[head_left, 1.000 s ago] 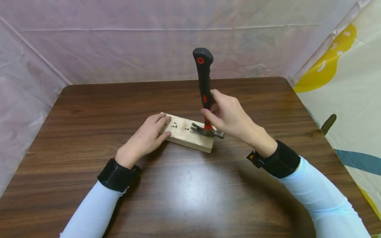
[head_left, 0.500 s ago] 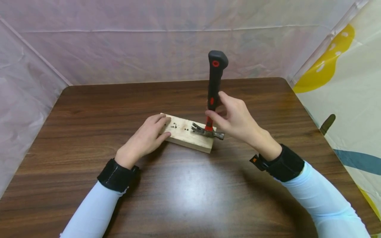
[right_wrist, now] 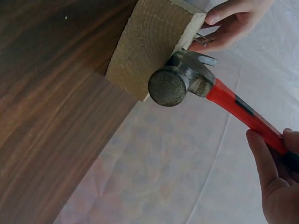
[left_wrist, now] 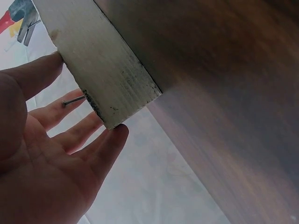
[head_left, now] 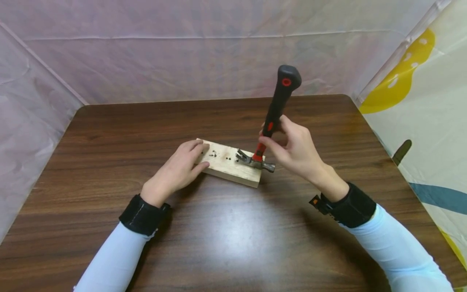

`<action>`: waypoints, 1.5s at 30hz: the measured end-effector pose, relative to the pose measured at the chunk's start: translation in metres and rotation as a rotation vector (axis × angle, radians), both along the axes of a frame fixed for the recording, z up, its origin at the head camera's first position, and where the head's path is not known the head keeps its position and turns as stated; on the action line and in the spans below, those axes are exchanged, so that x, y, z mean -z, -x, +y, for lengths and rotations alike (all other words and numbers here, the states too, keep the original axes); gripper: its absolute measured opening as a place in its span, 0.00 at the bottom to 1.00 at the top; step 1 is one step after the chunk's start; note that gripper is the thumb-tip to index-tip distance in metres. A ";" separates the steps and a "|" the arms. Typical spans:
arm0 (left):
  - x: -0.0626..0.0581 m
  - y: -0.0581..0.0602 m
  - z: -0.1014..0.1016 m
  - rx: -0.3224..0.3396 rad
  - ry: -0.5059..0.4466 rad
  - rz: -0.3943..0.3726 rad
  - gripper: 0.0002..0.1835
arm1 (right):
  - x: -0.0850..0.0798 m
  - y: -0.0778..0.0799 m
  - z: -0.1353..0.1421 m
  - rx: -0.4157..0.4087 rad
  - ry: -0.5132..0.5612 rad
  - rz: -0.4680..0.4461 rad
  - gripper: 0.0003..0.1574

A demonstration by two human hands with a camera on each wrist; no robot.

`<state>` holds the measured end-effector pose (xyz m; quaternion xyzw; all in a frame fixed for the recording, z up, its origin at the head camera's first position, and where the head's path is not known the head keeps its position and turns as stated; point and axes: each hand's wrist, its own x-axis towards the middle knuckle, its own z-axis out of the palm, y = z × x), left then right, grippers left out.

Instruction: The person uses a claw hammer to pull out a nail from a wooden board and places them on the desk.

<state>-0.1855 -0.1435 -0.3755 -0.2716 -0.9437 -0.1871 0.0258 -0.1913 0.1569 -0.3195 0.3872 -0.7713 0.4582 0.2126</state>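
Note:
A claw hammer [head_left: 279,103] with a black and red handle leans to the right, its steel head [right_wrist: 170,84] on the right end of a pale wooden block [head_left: 233,172]. My right hand [head_left: 300,150] pinches the lower part of the handle between thumb and fingers. The forked claw [head_left: 244,157] points left along the block's top. At the block's left end my left hand [head_left: 175,172] presses with extended fingers, the thumb at the near edge. A nail [left_wrist: 72,101] sticks out of the block beside those fingers in the left wrist view. Small dark spots dot the top between hand and claw.
The block lies on a brown wood-grain table [head_left: 109,134]. A pale sheet [head_left: 164,65] hangs behind the far edge, and a patterned one with a yellow shape [head_left: 401,81] hangs at the right.
The hammer's handle has swung from nearly upright over to the right, and my right hand has moved right with it. The head remains on the block; my left hand and the block stay put.

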 end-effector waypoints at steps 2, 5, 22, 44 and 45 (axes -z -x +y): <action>0.000 0.000 0.000 0.002 -0.001 0.001 0.26 | 0.001 -0.001 0.000 -0.005 0.022 -0.013 0.18; -0.001 -0.001 -0.001 0.002 -0.002 0.000 0.25 | 0.002 -0.002 0.000 0.003 0.035 -0.027 0.18; 0.001 -0.001 -0.002 -0.001 -0.005 -0.005 0.25 | 0.006 -0.004 -0.002 0.010 0.064 -0.033 0.16; -0.003 -0.001 -0.002 -0.011 0.011 -0.025 0.26 | 0.009 -0.007 0.004 0.017 0.127 -0.010 0.20; -0.004 -0.001 -0.002 -0.013 0.013 -0.028 0.26 | 0.008 -0.009 0.004 0.011 0.133 -0.013 0.20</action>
